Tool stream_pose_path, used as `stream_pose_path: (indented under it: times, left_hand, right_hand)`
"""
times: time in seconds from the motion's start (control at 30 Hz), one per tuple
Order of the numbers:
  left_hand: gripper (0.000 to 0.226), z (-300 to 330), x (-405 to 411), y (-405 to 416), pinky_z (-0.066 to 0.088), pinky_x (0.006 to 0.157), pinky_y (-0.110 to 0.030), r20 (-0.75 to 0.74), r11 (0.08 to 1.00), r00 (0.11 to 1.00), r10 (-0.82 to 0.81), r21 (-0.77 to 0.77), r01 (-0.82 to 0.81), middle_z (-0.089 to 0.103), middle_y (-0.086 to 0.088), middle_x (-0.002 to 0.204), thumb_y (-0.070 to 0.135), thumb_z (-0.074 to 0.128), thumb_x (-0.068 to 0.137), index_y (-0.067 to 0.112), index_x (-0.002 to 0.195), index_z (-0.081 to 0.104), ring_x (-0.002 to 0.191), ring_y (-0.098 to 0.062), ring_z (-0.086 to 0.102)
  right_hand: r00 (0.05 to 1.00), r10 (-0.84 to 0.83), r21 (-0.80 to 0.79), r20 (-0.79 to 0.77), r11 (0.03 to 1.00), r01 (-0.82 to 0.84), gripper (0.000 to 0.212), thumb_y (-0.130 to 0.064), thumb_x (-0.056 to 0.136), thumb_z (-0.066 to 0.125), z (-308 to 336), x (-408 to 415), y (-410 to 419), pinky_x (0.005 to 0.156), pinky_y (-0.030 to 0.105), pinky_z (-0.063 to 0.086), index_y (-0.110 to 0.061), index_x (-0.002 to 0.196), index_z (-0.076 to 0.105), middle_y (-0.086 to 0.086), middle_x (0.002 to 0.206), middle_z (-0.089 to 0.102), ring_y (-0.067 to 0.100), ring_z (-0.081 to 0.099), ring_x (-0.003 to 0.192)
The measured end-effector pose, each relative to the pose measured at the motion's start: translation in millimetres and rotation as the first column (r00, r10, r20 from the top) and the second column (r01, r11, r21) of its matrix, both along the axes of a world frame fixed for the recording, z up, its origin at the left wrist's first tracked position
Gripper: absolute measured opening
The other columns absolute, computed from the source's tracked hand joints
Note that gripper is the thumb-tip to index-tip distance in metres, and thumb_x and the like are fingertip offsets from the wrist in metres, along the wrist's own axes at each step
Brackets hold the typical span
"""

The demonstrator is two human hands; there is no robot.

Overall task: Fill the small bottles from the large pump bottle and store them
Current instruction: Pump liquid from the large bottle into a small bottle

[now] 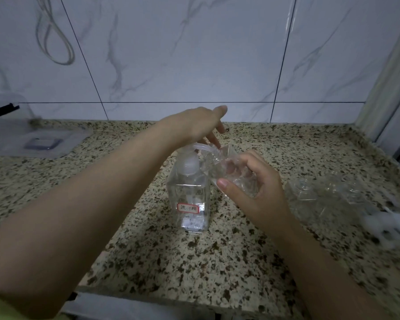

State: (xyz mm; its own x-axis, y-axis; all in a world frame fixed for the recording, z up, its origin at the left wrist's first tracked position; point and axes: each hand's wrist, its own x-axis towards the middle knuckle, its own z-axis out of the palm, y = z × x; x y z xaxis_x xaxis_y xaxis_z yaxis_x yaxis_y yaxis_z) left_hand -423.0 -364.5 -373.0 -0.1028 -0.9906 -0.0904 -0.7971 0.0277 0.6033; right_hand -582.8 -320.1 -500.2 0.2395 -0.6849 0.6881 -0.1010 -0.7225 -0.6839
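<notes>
Right hand gripping tilted small bottle at pump bottle spout, left hand open atop pump.

speckled granite counter | marble wall tiles | hanging cord

The desk under both grips is beige stone, speckled all over with black and brown flecks. The large pump bottle just below the left grip is clear and colourless, with a whitish pump head and a white label edged in red that bears dark handwriting; the small bottle in the right grip is clear too. Behind the grips, the wall tiles are white marble with grey veins and dark grout lines.
</notes>
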Motion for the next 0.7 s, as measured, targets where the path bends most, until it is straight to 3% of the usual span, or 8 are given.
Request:
stream_pose_path:
  times: [0.4, 0.7]
  left_hand:
    - [0.062, -0.4, 0.5, -2.1, 0.043, 0.096, -0.039, 0.061, 1.000, 0.998, -0.019, -0.003, 0.020, 0.075, 0.004, 0.103, 0.055, 0.016, 0.104, 0.023, 0.116, 0.069, 0.098, -0.017, 0.067]
    - [0.062, 0.6, -2.3, -0.9, 0.041, 0.088, -0.037, 0.042, 1.000, 0.999, -0.014, -0.009, 0.015, 0.076, 0.003, 0.098, 0.055, 0.016, 0.105, 0.023, 0.115, 0.068, 0.096, -0.017, 0.068]
  right_hand:
    - [1.000, 0.005, -0.030, -0.005, 1.000, -0.005, 0.020, -0.036, 0.087, 0.070, 2.0, 0.7, 0.1, 0.080, 0.022, 0.046, -0.033, 0.104, 0.062, -0.009, 0.094, 0.060, 0.012, 0.058, 0.088]
    - [1.000, 0.008, -0.027, -0.015, 1.000, -0.008, 0.020, -0.037, 0.088, 0.070, 2.4, 0.5, -0.6, 0.079, 0.039, 0.054, -0.029, 0.105, 0.063, -0.006, 0.096, 0.062, 0.019, 0.060, 0.090]
